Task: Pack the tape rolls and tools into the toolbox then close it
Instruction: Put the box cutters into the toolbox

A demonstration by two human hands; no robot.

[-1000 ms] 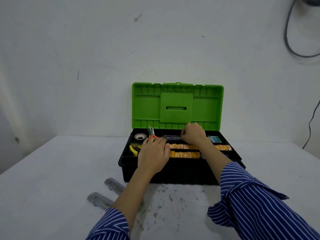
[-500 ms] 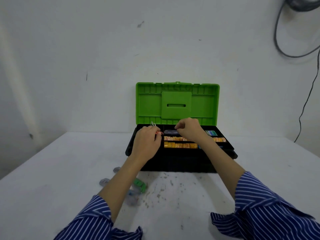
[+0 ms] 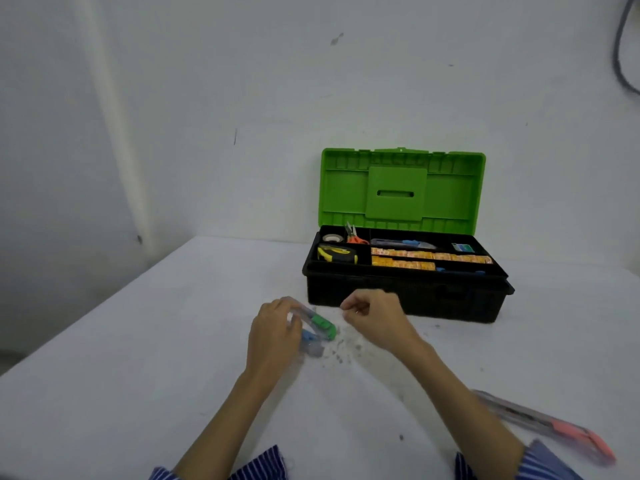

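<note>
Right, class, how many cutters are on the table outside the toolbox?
3. A green cutter in the left hand, a blue cutter beneath it, a pink cutter near the right sleeve. The hand may hide others.

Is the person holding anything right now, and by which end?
The left hand grips a clear utility knife by its clear end, the green end poking free. The right hand is curled, apparently holding nothing.

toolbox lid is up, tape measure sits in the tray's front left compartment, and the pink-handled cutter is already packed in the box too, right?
Not quite. The pink-handled cutter is not in the box: the head view shows it lying on the table, to the right of the right forearm. The rest holds: the green lid of the toolbox is up, and the tape measure sits in the tray's front left compartment.
</note>
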